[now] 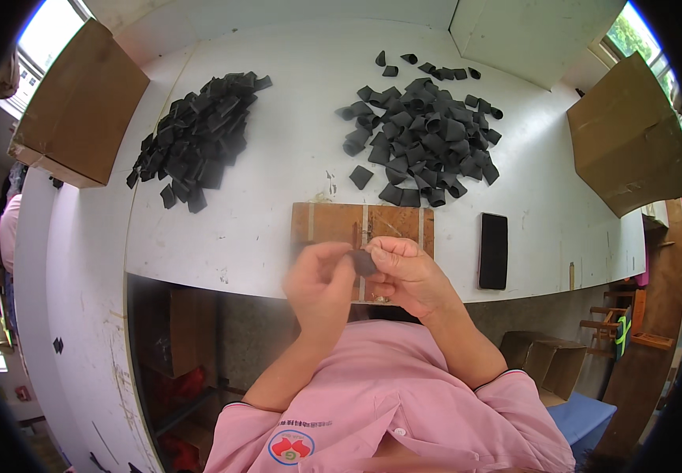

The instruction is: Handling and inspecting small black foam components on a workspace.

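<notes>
Between my two hands is a small, dark, curled piece (364, 263) that looks like rubber or foam sheet. My right hand (413, 277) pinches its right edge between thumb and fingers. At its other side, my left hand (319, 282) is closed in a pinch, slightly blurred, with thumb and forefinger at the piece. Both hands are over a brown wooden board (329, 219) near the table's front edge. Beyond the board to the right lies a heap of black pieces curled into short tubes (427, 134). A heap of flatter black pieces (199, 138) lies at the left.
A black phone (493, 251) lies right of the board on the white table (285, 158). Cardboard boxes stand at the left (84, 106) and right (633, 134). Another open box (542, 363) is below the table at the right. Someone in pink shows at the far left edge.
</notes>
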The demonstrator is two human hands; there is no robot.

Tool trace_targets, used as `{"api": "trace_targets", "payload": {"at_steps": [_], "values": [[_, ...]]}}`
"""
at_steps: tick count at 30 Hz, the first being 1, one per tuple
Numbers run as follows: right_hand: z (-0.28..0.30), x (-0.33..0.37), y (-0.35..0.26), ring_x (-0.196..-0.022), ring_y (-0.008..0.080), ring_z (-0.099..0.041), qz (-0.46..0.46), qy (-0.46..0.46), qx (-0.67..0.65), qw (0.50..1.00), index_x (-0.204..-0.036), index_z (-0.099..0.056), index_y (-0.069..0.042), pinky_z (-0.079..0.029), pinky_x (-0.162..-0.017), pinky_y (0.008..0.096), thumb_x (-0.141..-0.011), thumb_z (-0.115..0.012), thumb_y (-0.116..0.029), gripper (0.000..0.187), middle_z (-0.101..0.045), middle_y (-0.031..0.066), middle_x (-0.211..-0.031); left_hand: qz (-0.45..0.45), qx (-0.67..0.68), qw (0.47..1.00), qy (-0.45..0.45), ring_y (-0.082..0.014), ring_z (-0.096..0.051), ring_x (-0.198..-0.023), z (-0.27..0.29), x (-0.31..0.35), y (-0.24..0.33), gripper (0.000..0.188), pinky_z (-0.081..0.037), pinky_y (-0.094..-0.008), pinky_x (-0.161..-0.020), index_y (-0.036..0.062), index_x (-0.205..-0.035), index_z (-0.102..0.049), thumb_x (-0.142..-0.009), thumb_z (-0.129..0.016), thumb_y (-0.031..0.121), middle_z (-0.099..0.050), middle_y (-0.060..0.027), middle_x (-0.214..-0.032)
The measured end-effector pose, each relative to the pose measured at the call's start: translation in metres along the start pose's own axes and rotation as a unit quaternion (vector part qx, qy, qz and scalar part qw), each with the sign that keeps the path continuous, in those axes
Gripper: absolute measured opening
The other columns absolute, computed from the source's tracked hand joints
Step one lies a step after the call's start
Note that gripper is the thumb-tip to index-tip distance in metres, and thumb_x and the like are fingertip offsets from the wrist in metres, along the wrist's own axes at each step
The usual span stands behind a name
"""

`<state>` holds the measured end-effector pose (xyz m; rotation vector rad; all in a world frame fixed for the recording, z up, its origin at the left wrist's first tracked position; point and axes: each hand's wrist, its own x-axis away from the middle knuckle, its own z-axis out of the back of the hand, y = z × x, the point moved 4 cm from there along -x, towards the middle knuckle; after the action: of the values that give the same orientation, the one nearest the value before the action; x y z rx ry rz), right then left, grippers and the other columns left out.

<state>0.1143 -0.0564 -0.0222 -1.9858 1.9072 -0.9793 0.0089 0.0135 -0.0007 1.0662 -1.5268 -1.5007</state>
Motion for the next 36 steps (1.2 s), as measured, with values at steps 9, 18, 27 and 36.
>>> {"api": "trace_targets", "payload": {"at_steps": [9, 18, 27, 36], "values": [[-0.026, -0.031, -0.046, -0.054, 0.0027, -0.031, 0.078, -0.043, 0.231, 0.969, -0.075, -0.051, -0.006, -0.025, -0.046, 0.0162, -0.087, -0.053, -0.026, 0.024, -0.040, -0.0059, -0.065, 0.343, 0.662, 0.638, -0.194, -0.0046, -0.034, -0.030, -0.009, -0.031, 0.001, 0.020, -0.023, -0.0186, -0.028, -0.0059, -0.101, -0.046, -0.084, -0.038, 0.000, -0.057, -0.0201, -0.086], [-0.013, -0.021, -0.051, -0.061, 0.0145, -0.048, 0.308, 0.090, 0.575, 0.752, -0.081, -0.054, -0.001, -0.038, -0.050, 0.0235, -0.084, -0.055, -0.020, 0.019, -0.050, 0.0052, -0.071, 0.022, 0.143, 0.986, -0.088, -0.0088, -0.054, -0.072, -0.005, -0.034, -0.006, 0.032, -0.042, -0.0177, -0.059, -0.0046, -0.110, -0.047, -0.080, -0.055, 0.002, -0.059, -0.0087, -0.085], [-0.046, 0.003, -0.043, -0.069, 0.0223, -0.052, 0.493, 0.119, 0.675, 0.535, -0.084, -0.055, -0.002, -0.045, -0.054, 0.0310, -0.061, -0.073, -0.020, 0.035, -0.051, 0.0075, -0.080, -0.160, 0.053, 0.980, -0.110, -0.0151, -0.055, -0.078, -0.005, -0.036, 0.016, 0.008, -0.044, -0.0254, -0.069, -0.0020, -0.079, -0.060, -0.075, -0.053, -0.004, -0.058, -0.0084, -0.088], [-0.055, 0.001, -0.049, -0.066, 0.0198, -0.050, 0.500, 0.117, 0.697, 0.500, -0.074, -0.055, -0.002, -0.043, -0.050, 0.0279, -0.062, -0.066, -0.005, 0.016, -0.050, 0.0054, -0.072, 0.060, 0.366, 0.928, -0.032, -0.0140, -0.054, -0.080, 0.003, -0.024, 0.006, 0.006, -0.043, -0.0285, -0.074, 0.0014, -0.088, -0.054, -0.086, -0.051, 0.007, -0.056, -0.0078, -0.087]]}}
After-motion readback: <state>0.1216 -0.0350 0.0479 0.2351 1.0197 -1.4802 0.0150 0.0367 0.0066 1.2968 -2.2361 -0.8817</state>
